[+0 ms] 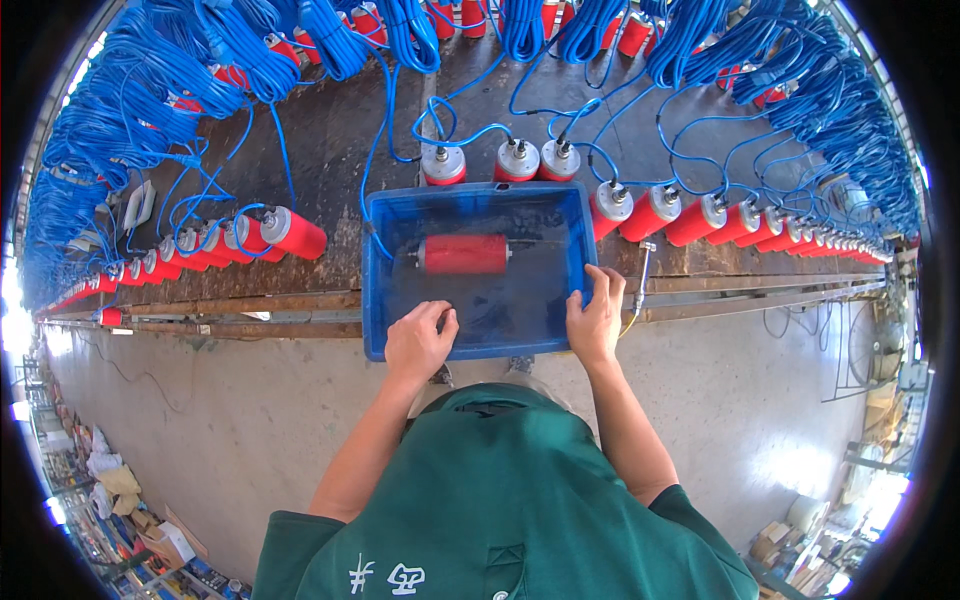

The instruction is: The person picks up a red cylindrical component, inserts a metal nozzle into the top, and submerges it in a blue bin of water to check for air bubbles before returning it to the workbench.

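Note:
A blue plastic tub [377, 300] holds what looks like water, with a red cylinder with metal ends [465, 254] lying on its side in it. Near the tub's front left, my left hand [418, 342] is closed with its fingers curled; whatever they may hold is hidden. My right hand [596, 318] is at the tub's right wall, its thumb inside and its fingers over the rim. Neither hand touches the cylinder. A blue cable [368, 170] runs over the tub's left rim toward the cylinder's left end.
Red cylinders with blue cables line the bench edge on the left [293, 233] and right [657, 212]. Three more [518, 160] stand behind the tub. Coiled blue cables [410, 35] crowd the back. A metal-tipped air nozzle [646, 265] hangs beside my right hand.

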